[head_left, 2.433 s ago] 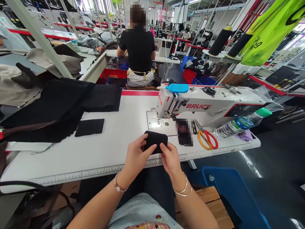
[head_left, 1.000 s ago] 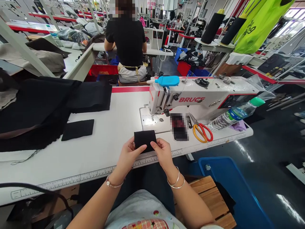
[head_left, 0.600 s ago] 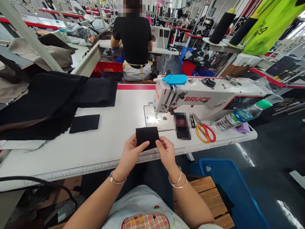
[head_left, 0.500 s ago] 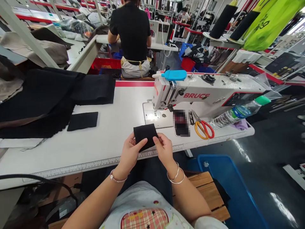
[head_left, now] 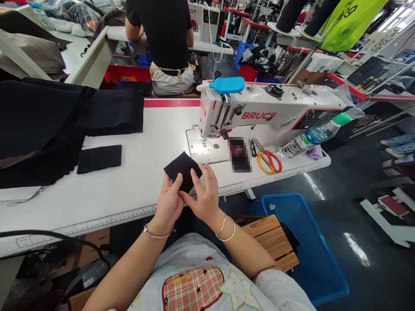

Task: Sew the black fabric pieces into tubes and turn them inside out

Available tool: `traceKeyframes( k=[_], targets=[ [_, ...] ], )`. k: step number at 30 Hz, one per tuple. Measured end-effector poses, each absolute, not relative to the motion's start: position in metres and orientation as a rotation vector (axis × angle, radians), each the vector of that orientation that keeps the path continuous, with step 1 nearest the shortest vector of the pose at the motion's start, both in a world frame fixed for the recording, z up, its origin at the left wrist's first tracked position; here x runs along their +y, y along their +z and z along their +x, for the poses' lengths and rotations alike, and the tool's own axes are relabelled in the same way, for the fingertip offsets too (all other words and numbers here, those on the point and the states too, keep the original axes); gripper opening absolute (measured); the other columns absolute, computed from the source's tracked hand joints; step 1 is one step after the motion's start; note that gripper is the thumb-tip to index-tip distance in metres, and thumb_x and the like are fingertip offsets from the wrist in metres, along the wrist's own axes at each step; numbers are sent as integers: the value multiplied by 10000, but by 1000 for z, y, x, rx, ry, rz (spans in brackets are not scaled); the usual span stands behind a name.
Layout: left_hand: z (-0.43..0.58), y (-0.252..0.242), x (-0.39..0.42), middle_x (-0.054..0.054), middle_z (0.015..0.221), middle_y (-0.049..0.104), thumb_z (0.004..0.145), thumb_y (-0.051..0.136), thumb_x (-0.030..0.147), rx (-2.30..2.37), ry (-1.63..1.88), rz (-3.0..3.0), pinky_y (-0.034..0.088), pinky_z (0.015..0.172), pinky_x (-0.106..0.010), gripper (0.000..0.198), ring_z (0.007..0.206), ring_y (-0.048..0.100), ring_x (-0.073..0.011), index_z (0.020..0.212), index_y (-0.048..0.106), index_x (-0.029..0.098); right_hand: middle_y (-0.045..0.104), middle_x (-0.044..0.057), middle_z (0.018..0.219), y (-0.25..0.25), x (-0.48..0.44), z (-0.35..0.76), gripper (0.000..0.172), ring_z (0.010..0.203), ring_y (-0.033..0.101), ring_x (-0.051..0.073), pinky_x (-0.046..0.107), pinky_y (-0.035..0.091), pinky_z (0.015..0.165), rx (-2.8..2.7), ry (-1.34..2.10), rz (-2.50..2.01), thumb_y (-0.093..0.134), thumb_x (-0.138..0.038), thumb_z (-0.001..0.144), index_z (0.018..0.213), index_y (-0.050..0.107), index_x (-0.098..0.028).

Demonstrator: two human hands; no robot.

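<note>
A folded-looking black fabric piece [head_left: 182,169] is held up over the front edge of the sewing table, turned with one corner pointing away from me. My left hand [head_left: 170,199] pinches its near left side, thumb on top and fingers underneath. At its right edge, my right hand [head_left: 205,194] grips more loosely, with the index finger on the cloth and the thumb by the near corner. Just beyond lies the needle plate of a white sewing machine [head_left: 259,113]. Another small black fabric piece [head_left: 100,159] rests flat to the left, beside a larger heap of black cloth [head_left: 35,125].
Right of the needle are a blurred-out phone-like item [head_left: 240,154], scissors [head_left: 269,162] with orange and red handles, and a water bottle [head_left: 313,137]. A measuring tape strip [head_left: 106,219] runs along the table edge. A blue bin [head_left: 324,259] stands lower right. Ahead sits a person [head_left: 158,34] in black.
The black fabric piece has been turned from roughly square-on to a diagonal. My right hand has shifted its hold, fingers now more raised along the edge. The view has moved slightly.
</note>
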State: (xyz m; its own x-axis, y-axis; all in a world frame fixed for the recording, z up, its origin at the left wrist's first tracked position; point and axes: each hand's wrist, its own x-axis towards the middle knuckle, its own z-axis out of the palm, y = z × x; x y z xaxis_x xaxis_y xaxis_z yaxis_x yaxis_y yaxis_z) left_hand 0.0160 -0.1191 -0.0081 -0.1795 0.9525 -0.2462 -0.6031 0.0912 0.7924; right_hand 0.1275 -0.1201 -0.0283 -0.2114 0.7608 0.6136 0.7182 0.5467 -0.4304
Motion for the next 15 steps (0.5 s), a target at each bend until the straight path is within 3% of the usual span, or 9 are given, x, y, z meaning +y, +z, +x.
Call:
traceKeyframes(
  k=[5, 12, 15],
  targets=[
    [14, -3, -124, -7, 1444, 517, 821, 697, 358, 932, 1430, 564, 411, 1108, -283, 475, 1379, 421, -189, 1272, 555, 321, 257, 183, 1576, -33, -119, 128, 740, 1475, 211, 321, 540, 330, 1145, -2063, 138, -1214, 516, -454, 925, 1531, 218, -150],
    [14, -3, -126, -52, 1475, 479, 880, 630, 300, 720, 1387, 595, 345, 1172, -350, 494, 1406, 380, -221, 1358, 511, 275, 239, 186, 1583, -35, -111, 128, 743, 1493, 148, 310, 553, 347, 1147, -2085, 56, -1114, 393, -275, 961, 1550, -33, -123],
    [15, -5, -127, -32, 1508, 436, 906, 592, 281, 674, 1395, 621, 291, 1202, -360, 480, 1423, 350, -209, 1375, 491, 299, 274, 199, 1566, -36, -107, 126, 730, 1486, 176, 314, 557, 382, 1130, -2097, -32, -1127, 350, -211, 952, 1543, -63, -95]
  ],
)
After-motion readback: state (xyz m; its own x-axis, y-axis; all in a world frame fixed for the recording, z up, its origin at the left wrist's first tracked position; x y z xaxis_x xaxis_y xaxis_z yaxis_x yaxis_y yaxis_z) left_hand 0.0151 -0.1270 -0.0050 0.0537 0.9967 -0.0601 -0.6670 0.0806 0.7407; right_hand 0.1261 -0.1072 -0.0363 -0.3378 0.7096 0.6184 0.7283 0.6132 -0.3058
